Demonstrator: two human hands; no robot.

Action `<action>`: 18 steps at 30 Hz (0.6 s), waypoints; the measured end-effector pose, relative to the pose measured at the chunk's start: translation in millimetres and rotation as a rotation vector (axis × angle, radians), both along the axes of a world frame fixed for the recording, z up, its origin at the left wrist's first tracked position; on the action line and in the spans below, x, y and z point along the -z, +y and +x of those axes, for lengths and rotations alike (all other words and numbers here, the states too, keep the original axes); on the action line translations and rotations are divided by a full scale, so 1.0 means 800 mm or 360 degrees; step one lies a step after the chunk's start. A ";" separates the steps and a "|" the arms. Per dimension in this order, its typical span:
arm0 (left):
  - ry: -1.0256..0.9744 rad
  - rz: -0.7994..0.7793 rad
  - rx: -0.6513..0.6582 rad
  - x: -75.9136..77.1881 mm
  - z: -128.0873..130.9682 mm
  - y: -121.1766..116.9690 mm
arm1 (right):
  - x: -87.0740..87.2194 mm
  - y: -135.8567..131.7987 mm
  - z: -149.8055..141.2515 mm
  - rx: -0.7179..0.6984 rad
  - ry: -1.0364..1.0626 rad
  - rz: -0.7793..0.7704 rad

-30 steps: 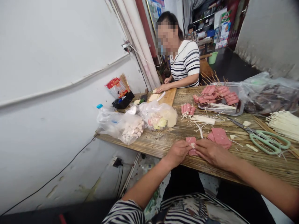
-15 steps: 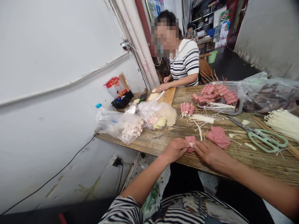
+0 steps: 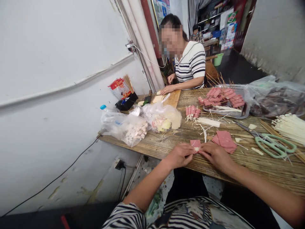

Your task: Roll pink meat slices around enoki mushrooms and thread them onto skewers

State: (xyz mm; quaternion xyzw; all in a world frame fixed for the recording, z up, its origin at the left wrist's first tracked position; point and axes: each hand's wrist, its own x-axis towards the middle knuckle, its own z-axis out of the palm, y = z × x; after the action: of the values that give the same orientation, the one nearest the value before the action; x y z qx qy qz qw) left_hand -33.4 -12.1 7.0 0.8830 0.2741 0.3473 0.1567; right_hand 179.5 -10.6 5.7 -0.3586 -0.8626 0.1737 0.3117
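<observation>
Near the table's front edge, a pink slice of ham (image 3: 195, 143) lies between my hands with a short bunch of white enoki mushrooms (image 3: 196, 149) across it. My left hand (image 3: 179, 155) pinches the slice's left side, fingers closed. From the right, my right hand (image 3: 218, 156) grips the other side with thumb and fingers. A small stack of ham slices (image 3: 225, 141) lies just beyond my right hand. Loose enoki strands (image 3: 207, 122) and several finished ham rolls (image 3: 192, 111) sit farther back.
Green-handled scissors (image 3: 274, 144) and a large enoki bunch (image 3: 289, 127) lie at right. Behind them are a tray (image 3: 246, 109) of skewered rolls and a dark-filled plastic bag (image 3: 274, 95). Bagged food (image 3: 135, 130) stands at left. A co-worker (image 3: 190, 63) works at a cutting board (image 3: 175, 99).
The near edge of the ham slice is now lifted and folded toward the enoki. My fingers have curled in, with the thumbs underneath. The view has shifted slightly.
</observation>
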 end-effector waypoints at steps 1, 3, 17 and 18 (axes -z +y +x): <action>0.0005 -0.0012 -0.0010 -0.001 0.000 -0.002 | 0.001 0.002 0.000 0.0042 0.0081 -0.0134; -0.0021 -0.0049 -0.0081 0.000 0.004 -0.005 | 0.002 0.007 -0.001 0.0126 0.0171 -0.0351; -0.0168 -0.0108 -0.0443 0.004 0.024 -0.012 | 0.000 0.018 -0.007 0.0260 0.0282 -0.0694; -0.0130 -0.0062 -0.0432 0.003 0.024 -0.013 | -0.001 0.019 -0.007 0.0253 0.0288 -0.0703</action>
State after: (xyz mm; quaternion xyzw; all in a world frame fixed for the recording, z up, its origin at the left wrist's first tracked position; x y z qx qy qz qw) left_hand -14.4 -22.6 4.8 0.8197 0.3912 0.3955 0.1364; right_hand 173.8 4.9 6.2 -0.4677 -0.7413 0.3642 0.3146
